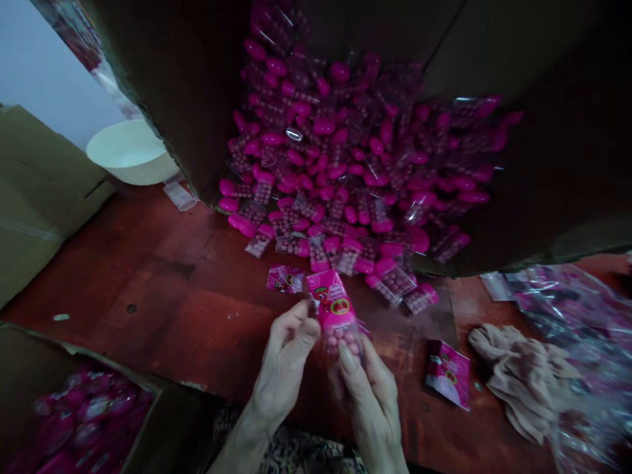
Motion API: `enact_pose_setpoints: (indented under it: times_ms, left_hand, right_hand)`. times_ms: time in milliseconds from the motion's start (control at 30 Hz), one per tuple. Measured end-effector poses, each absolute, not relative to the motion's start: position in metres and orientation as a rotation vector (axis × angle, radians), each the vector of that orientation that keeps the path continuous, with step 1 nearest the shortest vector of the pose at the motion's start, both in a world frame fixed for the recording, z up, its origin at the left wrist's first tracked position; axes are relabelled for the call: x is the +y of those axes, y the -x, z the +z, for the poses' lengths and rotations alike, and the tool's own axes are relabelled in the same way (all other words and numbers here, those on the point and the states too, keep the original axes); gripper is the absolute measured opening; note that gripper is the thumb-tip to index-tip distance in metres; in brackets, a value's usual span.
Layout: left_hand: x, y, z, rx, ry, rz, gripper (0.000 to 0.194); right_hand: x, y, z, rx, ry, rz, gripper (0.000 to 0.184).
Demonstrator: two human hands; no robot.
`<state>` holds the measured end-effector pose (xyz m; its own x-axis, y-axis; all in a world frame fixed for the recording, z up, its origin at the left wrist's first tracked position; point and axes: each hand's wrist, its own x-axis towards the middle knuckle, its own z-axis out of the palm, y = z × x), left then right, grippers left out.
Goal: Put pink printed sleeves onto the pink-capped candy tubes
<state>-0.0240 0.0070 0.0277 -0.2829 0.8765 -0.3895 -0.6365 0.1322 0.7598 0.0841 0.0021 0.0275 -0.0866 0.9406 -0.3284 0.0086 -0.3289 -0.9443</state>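
Note:
Near the front of the table, a candy pack has a bright pink printed top and round pink candies showing through its clear lower part. My right hand grips its lower end, thumb pressed over the candies. At the pack's upper left edge, the thumb and fingers of my left hand are pinched together; the exact bit they hold is hard to make out. Just beyond lie a small pink printed packet and a heap of clear candy containers with pink caps, spilling from a large cardboard box.
On the right are a folded pink card, a crumpled beige cloth and clear printed plastic bags. A white basin stands at the back left. An open carton of pink packs sits at the lower left.

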Motion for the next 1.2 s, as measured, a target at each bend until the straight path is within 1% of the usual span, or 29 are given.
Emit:
enact_pose_setpoints:
  times_ms: [167,300,433,633,767,833,1000,1200]
  left_hand:
    - [0.013,0.019,0.037,0.912,-0.124,1.366,0.023]
    - [0.01,0.014,0.035,0.86,-0.078,1.326,0.022]
    - [0.006,0.014,0.031,0.817,-0.125,1.306,0.023]
    - [0.006,0.017,0.033,0.809,-0.213,1.29,0.023]
    - [0.01,0.017,0.034,0.843,-0.152,1.35,0.027]
    - [0.011,0.015,0.036,0.874,-0.129,1.371,0.03]
    - [0.008,0.006,0.036,0.919,-0.145,1.36,0.03]
    - [0.008,0.006,0.034,0.818,-0.089,1.36,0.026]
  right_hand:
    - [-0.011,-0.083,0.022,-1.181,1.557,1.332,0.04]
    - [-0.01,-0.078,0.027,-1.32,1.498,1.322,0.035]
    - [-0.008,-0.08,0.029,-1.341,1.505,1.309,0.032]
    - [-0.008,-0.084,0.023,-1.225,1.592,1.287,0.04]
    - [0.005,-0.087,0.023,-1.339,1.4,1.456,0.027]
    - [0.009,-0.087,0.025,-1.419,1.34,1.468,0.024]
    - [0.004,-0.077,0.037,-1.364,1.433,1.308,0.025]
    - [0.0,-0.077,0.042,-1.273,1.523,1.323,0.027]
